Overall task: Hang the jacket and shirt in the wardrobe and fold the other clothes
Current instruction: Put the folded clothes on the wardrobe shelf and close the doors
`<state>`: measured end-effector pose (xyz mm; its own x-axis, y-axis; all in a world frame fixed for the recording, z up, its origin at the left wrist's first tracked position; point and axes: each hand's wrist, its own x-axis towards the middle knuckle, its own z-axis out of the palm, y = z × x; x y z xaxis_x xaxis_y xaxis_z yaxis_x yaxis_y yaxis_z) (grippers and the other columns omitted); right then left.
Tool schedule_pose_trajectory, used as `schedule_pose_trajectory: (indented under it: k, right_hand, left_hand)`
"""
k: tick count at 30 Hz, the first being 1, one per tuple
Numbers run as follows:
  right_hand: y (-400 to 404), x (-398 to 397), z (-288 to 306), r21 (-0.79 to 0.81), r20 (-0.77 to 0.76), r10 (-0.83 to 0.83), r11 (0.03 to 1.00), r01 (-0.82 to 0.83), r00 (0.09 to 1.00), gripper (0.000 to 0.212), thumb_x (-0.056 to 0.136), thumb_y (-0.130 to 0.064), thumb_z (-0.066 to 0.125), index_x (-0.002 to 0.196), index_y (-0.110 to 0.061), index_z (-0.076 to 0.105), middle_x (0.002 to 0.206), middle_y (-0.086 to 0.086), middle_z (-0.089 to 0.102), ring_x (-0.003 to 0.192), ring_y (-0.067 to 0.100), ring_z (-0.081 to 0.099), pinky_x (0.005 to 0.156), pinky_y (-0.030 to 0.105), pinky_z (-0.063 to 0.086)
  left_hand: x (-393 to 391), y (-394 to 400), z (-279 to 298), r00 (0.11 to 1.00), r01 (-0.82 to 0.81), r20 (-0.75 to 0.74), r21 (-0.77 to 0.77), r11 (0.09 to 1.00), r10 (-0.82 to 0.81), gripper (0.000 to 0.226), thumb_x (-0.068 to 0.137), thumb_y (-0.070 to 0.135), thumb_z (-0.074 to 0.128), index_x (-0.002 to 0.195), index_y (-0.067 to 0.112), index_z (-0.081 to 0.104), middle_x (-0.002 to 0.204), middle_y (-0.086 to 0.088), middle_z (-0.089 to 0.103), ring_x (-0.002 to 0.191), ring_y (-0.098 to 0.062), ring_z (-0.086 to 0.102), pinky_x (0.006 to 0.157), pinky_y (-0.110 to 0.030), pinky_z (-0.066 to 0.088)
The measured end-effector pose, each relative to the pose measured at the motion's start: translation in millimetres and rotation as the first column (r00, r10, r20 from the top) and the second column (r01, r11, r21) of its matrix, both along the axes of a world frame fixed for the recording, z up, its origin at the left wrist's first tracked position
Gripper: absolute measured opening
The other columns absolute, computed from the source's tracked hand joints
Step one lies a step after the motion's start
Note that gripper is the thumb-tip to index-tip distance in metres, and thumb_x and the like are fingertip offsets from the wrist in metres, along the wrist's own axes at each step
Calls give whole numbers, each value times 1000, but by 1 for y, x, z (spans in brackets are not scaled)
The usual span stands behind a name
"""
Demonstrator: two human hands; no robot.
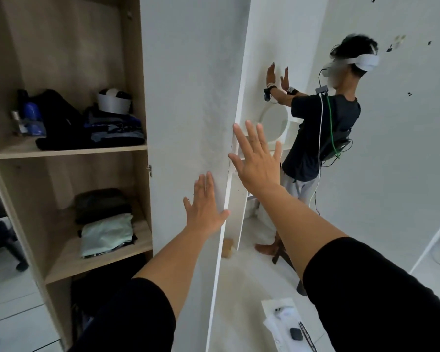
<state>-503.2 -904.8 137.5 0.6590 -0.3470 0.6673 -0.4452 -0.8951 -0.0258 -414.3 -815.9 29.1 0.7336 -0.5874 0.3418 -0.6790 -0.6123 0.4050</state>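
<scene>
I see both my hands raised with fingers spread flat: the left hand (205,212) rests on the open wardrobe door (188,123), likely steadying it; the right hand (258,161) hovers past its edge, perhaps touching nothing. Folded clothes (107,233) sit on the shelves (69,152). No jacket or shirt shows.

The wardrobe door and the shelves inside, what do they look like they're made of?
The wardrobe door looks like white laminated board: smooth matte face, thin flat edge. The shelves look like light wood-grain laminate or veneer; faint grain shows, but solid wood can't be ruled out.
</scene>
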Motion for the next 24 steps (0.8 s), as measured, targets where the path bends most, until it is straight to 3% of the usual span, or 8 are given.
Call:
schedule_pose_trajectory:
  k: [4, 9, 17, 24]
  right_hand:
    - [1, 8, -6, 24, 21, 11, 1000, -11, 1000, 61, 101, -41, 28, 150, -34, -9, 160, -12, -4, 148, 13, -8, 115, 53, -2]
    - [6, 11, -7, -1, 6, -53, 999, 53, 999, 64, 102, -33, 30, 150, -28, -13, 160, -13, -4, 147, 13, -12, 116, 52, -3]
    - [45, 13, -1, 84, 24, -99, 992, 96, 995, 68, 101, -28, 35, 150, -30, -12, 160, -13, 0, 147, 14, -11, 116, 51, 0]
    - [105, 15, -1, 40, 27, -37, 999, 36, 999, 64, 101, -31, 38, 151, -32, -2, 159, -16, 9, 148, 12, -6, 117, 50, 2]
  left_hand:
    - [-4, -2, 6, 996, -55, 67, 78, 995, 50, 112, 82, 58, 57, 147, 15, -23, 158, -2, -19, 147, -22, -9, 114, -56, 11]
    - [-11, -4, 27, 996, -83, 45, 49, 995, 81, 115, 80, 51, 64, 146, 14, -23, 158, -4, -16, 147, -24, -7, 112, -59, 12]
    - [-21, 8, 25, 995, -94, -20, -9, 996, 94, 107, 85, 26, 63, 146, 16, -24, 159, -4, -14, 147, -25, -6, 111, -62, 13]
    - [-4, 73, 19, 1000, 0, -5, -50, 999, -1, 113, 82, 41, 65, 146, 18, -24, 159, 0, -16, 147, -23, -6, 112, -59, 11]
